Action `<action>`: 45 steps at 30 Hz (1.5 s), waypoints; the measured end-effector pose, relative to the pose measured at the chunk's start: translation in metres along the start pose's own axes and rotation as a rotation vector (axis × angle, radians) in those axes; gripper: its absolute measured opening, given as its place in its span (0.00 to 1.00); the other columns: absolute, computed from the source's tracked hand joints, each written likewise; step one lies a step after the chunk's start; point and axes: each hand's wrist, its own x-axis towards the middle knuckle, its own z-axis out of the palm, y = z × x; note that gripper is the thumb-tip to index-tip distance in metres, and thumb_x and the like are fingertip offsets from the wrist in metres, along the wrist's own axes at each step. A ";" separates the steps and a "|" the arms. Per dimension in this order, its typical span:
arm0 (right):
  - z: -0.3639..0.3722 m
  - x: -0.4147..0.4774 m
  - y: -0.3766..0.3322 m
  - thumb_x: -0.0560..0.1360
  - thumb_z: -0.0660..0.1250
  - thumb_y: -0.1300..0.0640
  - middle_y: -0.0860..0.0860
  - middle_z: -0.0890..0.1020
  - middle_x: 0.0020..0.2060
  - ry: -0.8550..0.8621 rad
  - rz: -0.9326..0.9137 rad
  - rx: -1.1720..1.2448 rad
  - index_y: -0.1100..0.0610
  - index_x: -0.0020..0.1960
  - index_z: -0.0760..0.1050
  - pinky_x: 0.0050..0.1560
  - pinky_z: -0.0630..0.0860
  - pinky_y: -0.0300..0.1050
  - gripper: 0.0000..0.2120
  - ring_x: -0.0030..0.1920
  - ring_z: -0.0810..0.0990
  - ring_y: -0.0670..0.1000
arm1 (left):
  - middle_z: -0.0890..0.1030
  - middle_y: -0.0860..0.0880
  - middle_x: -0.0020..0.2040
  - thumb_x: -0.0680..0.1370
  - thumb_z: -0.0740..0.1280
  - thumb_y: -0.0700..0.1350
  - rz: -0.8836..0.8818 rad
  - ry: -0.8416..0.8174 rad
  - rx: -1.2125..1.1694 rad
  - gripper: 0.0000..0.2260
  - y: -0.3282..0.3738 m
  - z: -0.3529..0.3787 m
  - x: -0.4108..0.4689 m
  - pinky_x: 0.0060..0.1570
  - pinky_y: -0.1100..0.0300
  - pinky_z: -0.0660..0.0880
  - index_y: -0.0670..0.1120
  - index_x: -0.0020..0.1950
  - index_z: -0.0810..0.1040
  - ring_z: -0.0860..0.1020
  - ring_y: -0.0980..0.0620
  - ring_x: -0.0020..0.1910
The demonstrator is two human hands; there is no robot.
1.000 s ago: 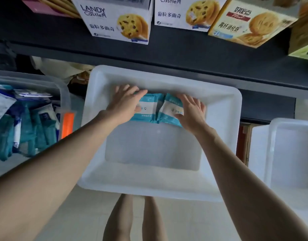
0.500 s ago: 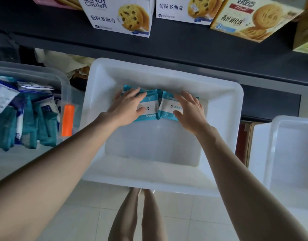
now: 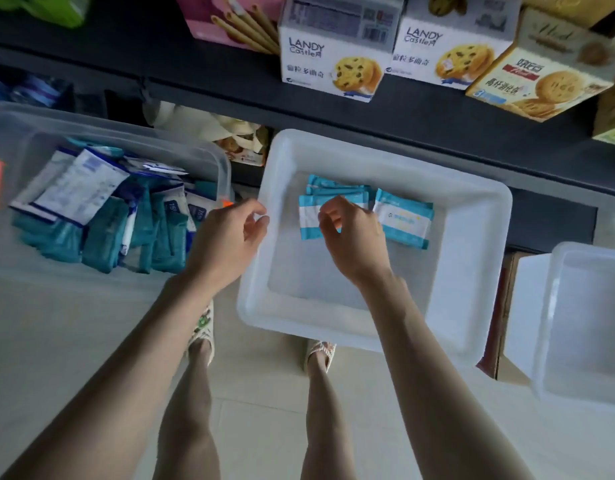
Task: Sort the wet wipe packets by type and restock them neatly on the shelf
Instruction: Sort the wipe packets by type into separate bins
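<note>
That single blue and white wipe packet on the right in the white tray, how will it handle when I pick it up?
The packet lies flat with sealed ends, so probably soft and slightly floppy, not rigid. Its film wrap may be slippery in a pinch. Flat on the tray, it should slide rather than roll.

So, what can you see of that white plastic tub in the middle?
The white rectangular plastic tub has rounded corners, a broad rim and sloping walls. It sits below the dark shelf. Flat by its far wall lie light blue-and-white wipe packets. The right hand hangs over them, fingers curled; the left hand is beside its left rim.
</note>
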 end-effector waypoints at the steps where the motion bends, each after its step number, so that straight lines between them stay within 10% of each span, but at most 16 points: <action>1: 0.011 -0.002 -0.015 0.77 0.62 0.58 0.56 0.83 0.48 -0.012 -0.002 0.013 0.59 0.52 0.77 0.48 0.78 0.54 0.08 0.48 0.81 0.59 | 0.83 0.46 0.40 0.78 0.67 0.42 -0.019 0.001 -0.016 0.05 -0.014 -0.012 -0.006 0.38 0.54 0.77 0.42 0.50 0.80 0.80 0.48 0.37; 10: 0.141 -0.007 -0.143 0.76 0.64 0.59 0.57 0.84 0.46 -0.102 0.134 0.106 0.58 0.50 0.78 0.47 0.79 0.55 0.06 0.45 0.82 0.60 | 0.80 0.47 0.38 0.77 0.67 0.40 -0.295 -0.113 -0.162 0.05 -0.166 -0.104 -0.038 0.40 0.61 0.73 0.39 0.49 0.79 0.78 0.51 0.35; 18: 0.250 0.021 -0.174 0.77 0.64 0.61 0.56 0.83 0.50 -0.185 0.359 0.217 0.62 0.55 0.78 0.54 0.78 0.52 0.09 0.50 0.81 0.56 | 0.78 0.40 0.57 0.77 0.68 0.43 -0.516 -0.170 -0.136 0.15 -0.274 -0.098 -0.025 0.54 0.57 0.70 0.38 0.61 0.75 0.76 0.44 0.56; 27: 0.313 0.056 -0.173 0.72 0.72 0.52 0.52 0.78 0.49 -0.219 0.569 0.379 0.58 0.57 0.72 0.46 0.74 0.47 0.18 0.46 0.77 0.52 | 0.73 0.39 0.60 0.67 0.77 0.51 -0.692 -0.105 -0.098 0.30 -0.297 -0.077 -0.006 0.57 0.47 0.72 0.38 0.61 0.69 0.73 0.41 0.57; 34: 0.306 0.052 -0.151 0.75 0.66 0.63 0.52 0.78 0.42 -0.174 0.697 0.544 0.59 0.48 0.70 0.48 0.80 0.52 0.05 0.44 0.79 0.55 | 0.80 0.45 0.55 0.68 0.77 0.51 -0.827 -0.083 -0.319 0.25 -0.304 -0.079 -0.007 0.55 0.48 0.77 0.41 0.58 0.75 0.78 0.46 0.53; 39: 0.300 0.046 -0.153 0.74 0.70 0.59 0.50 0.78 0.44 -0.221 0.730 0.722 0.60 0.60 0.68 0.39 0.75 0.33 0.18 0.41 0.78 0.45 | 0.74 0.41 0.58 0.70 0.74 0.51 -0.780 -0.082 -0.293 0.24 -0.296 -0.072 -0.011 0.57 0.45 0.74 0.41 0.60 0.72 0.75 0.43 0.55; 45: 0.310 0.052 -0.163 0.75 0.68 0.61 0.49 0.77 0.39 -0.246 0.694 0.738 0.56 0.45 0.71 0.41 0.73 0.38 0.06 0.40 0.76 0.48 | 0.71 0.43 0.58 0.73 0.72 0.50 -0.767 -0.018 -0.289 0.22 -0.287 -0.067 -0.013 0.59 0.47 0.73 0.42 0.62 0.71 0.72 0.44 0.57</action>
